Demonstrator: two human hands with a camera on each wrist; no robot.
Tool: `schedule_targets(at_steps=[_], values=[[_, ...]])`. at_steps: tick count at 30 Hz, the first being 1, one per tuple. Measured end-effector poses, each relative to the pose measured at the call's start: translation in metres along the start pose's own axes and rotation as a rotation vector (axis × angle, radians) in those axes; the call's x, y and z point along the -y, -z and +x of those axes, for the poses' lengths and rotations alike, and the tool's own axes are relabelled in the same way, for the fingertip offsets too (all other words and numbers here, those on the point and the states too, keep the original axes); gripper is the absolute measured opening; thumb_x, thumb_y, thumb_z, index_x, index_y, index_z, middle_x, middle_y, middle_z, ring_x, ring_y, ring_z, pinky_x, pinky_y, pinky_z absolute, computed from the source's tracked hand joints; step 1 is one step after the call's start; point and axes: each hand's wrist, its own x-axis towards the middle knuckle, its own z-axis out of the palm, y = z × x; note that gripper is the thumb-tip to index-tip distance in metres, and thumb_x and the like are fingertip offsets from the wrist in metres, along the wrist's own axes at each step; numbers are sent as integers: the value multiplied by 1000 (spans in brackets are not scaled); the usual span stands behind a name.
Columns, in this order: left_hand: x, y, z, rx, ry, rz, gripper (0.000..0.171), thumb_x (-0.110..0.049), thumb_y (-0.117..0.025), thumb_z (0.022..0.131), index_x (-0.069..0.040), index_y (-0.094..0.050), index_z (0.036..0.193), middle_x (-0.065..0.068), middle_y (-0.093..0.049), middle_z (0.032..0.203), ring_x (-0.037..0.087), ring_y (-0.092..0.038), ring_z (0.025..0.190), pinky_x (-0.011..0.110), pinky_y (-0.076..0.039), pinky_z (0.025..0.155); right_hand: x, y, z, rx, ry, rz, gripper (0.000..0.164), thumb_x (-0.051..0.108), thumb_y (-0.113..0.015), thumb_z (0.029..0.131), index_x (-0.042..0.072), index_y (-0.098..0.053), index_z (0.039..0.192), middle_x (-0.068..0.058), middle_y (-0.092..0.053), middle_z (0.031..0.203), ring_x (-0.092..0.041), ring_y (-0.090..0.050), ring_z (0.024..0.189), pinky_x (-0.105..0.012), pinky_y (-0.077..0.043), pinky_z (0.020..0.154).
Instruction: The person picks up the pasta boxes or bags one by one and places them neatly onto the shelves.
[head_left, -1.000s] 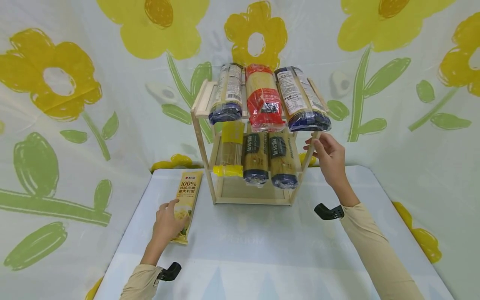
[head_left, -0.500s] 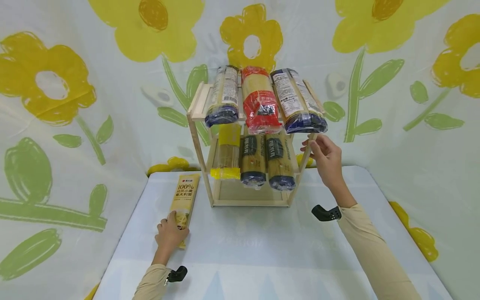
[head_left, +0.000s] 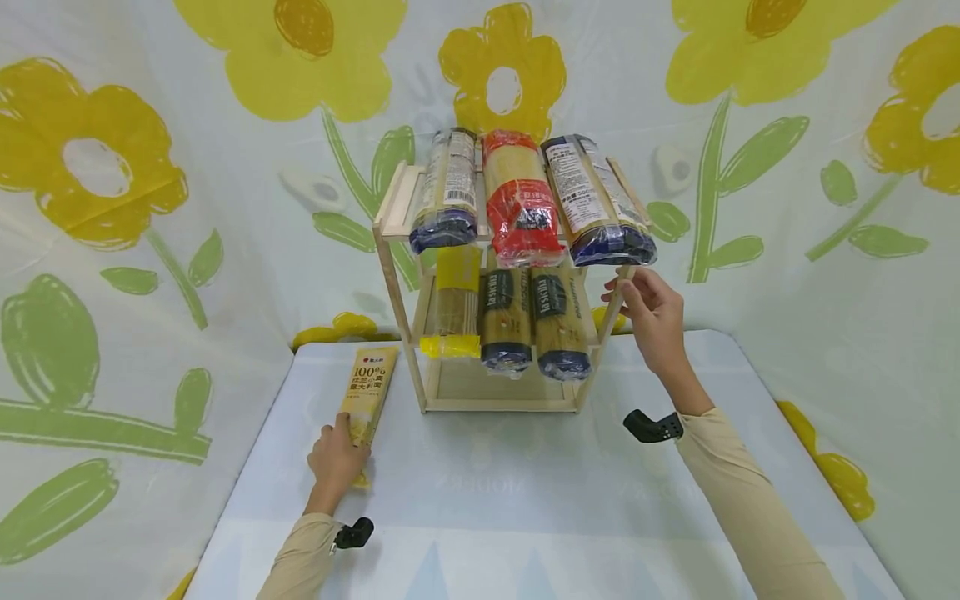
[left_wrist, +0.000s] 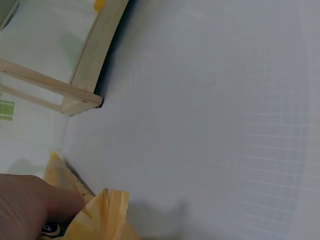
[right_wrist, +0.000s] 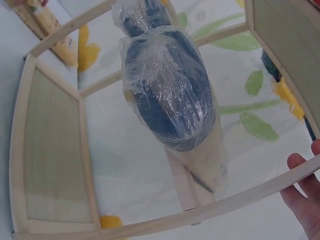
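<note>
My left hand [head_left: 337, 462] grips the lower part of a yellow noodle packet [head_left: 371, 379] lying to the left of a wooden rack [head_left: 498, 406]. In the left wrist view, the thumb lies over the crinkled yellow wrapper [left_wrist: 102, 215]; the other fingers are hidden. My right hand [head_left: 660, 321] holds the rack's right front post, and the right wrist view has fingers [right_wrist: 297, 200] on either side of that wood. Three packs rest on the top shelf, among them a red-ended one [head_left: 525, 200]. Below them lie a yellow-ended spaghetti pack [head_left: 459, 292] and two dark-labelled ones [head_left: 561, 321].
The rack's bottom panel [head_left: 498, 383] sits low at the table. A pale blue cloth [head_left: 487, 492] covers the table. Behind it hangs a flower-printed curtain [head_left: 750, 275]. Packs on both shelves stick out past the rack's front edge.
The left hand, spread over the noodle packet a second ago, has come down and taken hold of its near end. The right hand stays on the post. The head view has shifted slightly.
</note>
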Motion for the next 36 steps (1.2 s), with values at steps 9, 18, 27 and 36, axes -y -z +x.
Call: schedule_targets(at_steps=[9,18,27,36], values=[[-3,1,-4,-67,53,-116,65,-3,-69,73,7,-43,131,34,-57,106,40,-59,82,49,-46,65,0,-1,1,14,-4,-12,17,1,-49,97,-4,-60,109,-33,-58,97,-31,-65,85,-31,-55,75],[-3,2,-27,-155,58,-168,61,-1,-68,70,4,-48,127,32,-58,109,42,-58,87,51,-46,65,0,1,1,19,-2,-40,17,3,-49,98,-5,-60,108,-34,-57,98,-30,-66,85,-31,-55,76],[-9,13,-62,-168,60,-218,61,2,-65,67,-1,-52,127,29,-60,110,33,-57,75,35,-40,50,0,3,2,18,11,-12,17,2,-49,97,-6,-60,108,-31,-59,96,-29,-66,84,-31,-54,75],[-22,35,-104,-83,85,-220,64,2,-65,66,-3,-51,129,24,-62,98,21,-49,56,30,-38,42,-1,2,2,17,-1,-23,17,4,-49,98,-3,-61,108,-30,-59,97,-31,-65,85,-30,-54,76]])
